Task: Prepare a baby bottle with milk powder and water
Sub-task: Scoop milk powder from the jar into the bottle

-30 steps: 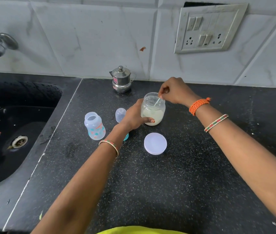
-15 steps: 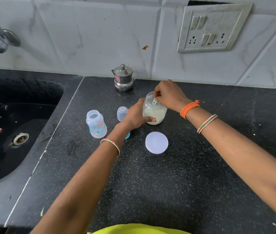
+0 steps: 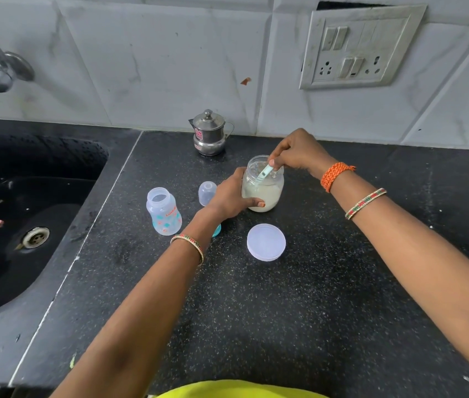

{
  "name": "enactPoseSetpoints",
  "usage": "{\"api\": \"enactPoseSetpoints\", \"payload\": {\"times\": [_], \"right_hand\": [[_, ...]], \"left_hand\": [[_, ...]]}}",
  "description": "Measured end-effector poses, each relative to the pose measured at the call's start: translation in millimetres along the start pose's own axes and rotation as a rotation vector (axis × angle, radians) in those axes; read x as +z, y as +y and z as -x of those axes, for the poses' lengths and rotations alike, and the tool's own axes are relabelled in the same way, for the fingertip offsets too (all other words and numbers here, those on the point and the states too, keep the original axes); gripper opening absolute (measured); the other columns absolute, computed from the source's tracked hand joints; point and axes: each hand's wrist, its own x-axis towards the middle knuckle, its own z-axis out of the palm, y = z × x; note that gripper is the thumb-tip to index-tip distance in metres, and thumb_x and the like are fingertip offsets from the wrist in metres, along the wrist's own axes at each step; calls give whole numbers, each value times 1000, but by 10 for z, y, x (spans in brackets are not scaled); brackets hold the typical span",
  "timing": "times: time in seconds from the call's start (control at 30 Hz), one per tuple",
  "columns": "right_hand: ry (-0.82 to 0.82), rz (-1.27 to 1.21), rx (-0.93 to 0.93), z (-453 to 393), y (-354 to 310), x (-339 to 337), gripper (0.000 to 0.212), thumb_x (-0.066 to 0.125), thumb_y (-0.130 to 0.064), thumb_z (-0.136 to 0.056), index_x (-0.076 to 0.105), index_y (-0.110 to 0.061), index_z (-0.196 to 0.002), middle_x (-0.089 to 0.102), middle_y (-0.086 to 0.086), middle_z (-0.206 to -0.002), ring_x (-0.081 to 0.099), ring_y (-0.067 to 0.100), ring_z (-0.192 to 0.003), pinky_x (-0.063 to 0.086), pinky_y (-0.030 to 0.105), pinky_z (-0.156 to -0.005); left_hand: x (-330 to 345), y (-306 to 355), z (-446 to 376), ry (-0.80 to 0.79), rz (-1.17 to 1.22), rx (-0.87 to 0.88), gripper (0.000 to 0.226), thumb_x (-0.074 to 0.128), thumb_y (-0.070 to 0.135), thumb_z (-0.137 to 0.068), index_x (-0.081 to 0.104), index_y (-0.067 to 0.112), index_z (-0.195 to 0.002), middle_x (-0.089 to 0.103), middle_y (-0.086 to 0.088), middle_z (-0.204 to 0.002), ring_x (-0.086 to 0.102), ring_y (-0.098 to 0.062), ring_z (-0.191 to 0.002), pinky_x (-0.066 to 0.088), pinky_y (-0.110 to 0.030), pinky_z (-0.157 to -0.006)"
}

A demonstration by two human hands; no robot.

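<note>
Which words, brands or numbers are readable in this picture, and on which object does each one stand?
"LUV..." in orange on the baby bottle: only these first letters read; the rest curves out of sight.
Pink label on the steel pot: too small to read.
Scoop markings: blurred.
Nothing else carries readable text.

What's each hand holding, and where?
Left hand grips the jar around its side. Right hand pinches the scoop by its handle top.
</note>
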Motion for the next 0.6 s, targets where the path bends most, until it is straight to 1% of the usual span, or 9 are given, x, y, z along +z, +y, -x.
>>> {"api": "enactPoseSetpoints", "payload": {"times": [0.07, 0.13, 0.23, 0.27, 0.3, 0.33, 0.37, 0.47, 0.6], "right_hand": [[51, -64, 31, 4, 44, -57, 10, 71, -3, -79, 73, -3, -88, 67, 0, -74, 56, 6, -62, 44, 17, -52], [87, -141, 59, 14, 84, -106, 9, 70, -3, -79, 72, -2, -88, 70, 4, -79, 59, 7, -63, 49, 17, -54], [45, -244, 91, 39, 129, -148, 11, 70, -1, -80, 71, 1, -91, 69, 8, -77, 60, 10, -60, 52, 17, -51], [23, -273, 101, 45, 143, -155, 12, 69, 0, -81, 70, 2, -92, 69, 8, -75, 60, 10, -59, 54, 18, -52], [5, -295, 111, 47, 157, -160, 13, 69, 0, -81, 70, 3, -94, 68, 10, -75, 60, 12, -60, 58, 21, -58], [-9, -311, 120, 49, 171, -166, 14, 69, 0, -81, 70, 4, -95, 68, 11, -76, 61, 13, -63, 59, 26, -65], [-19, -322, 127, 52, 184, -168, 14, 68, 0, -82, 69, 4, -96, 68, 12, -76, 62, 14, -64, 59, 28, -69], [-37, -368, 143, 72, 201, -163, 13, 68, 2, -82, 69, 4, -94, 67, 14, -77, 64, 14, -65, 60, 22, -62], [-63, -441, 161, 79, 201, -158, 11, 68, 2, -81, 68, 5, -92, 67, 15, -77, 65, 14, -66, 58, 20, -56]], "left_hand": [[-5, 5, 3, -4, -3, -1, 88, 82, 31, -68, 29, 18, -138, 51, -6, -138, 48, -26, -124, 42, -39, -99], [-9, 11, 11, -6, -10, -5, 89, 81, 32, -69, 29, 19, -139, 50, -5, -139, 48, -25, -125, 42, -38, -100], [-13, 20, 24, -8, -31, -1, 90, 81, 34, -69, 27, 19, -140, 50, -5, -140, 48, -25, -125, 42, -38, -99], [-15, 25, 29, -9, -40, 0, 91, 81, 34, -69, 27, 19, -141, 49, -5, -140, 48, -26, -125, 42, -38, -99], [-20, 27, 34, -11, -51, 1, 92, 81, 33, -70, 26, 19, -141, 49, -5, -141, 48, -26, -126, 42, -38, -99], [-26, 26, 38, -13, -66, 6, 93, 81, 32, -70, 24, 19, -142, 48, -6, -141, 48, -26, -126, 41, -38, -100], [-34, 21, 42, -18, -85, 11, 94, 80, 31, -71, 22, 18, -144, 47, -6, -143, 47, -27, -128, 40, -38, -101], [-67, -4, 67, -36, -115, 1, 101, 79, 28, -73, 13, 15, -148, 38, -8, -149, 41, -27, -133, 35, -40, -107], [-126, -5, 92, -40, -114, 8, 102, 79, 25, -73, 11, 14, -149, 36, -7, -151, 37, -27, -136, 32, -39, -110]]}}
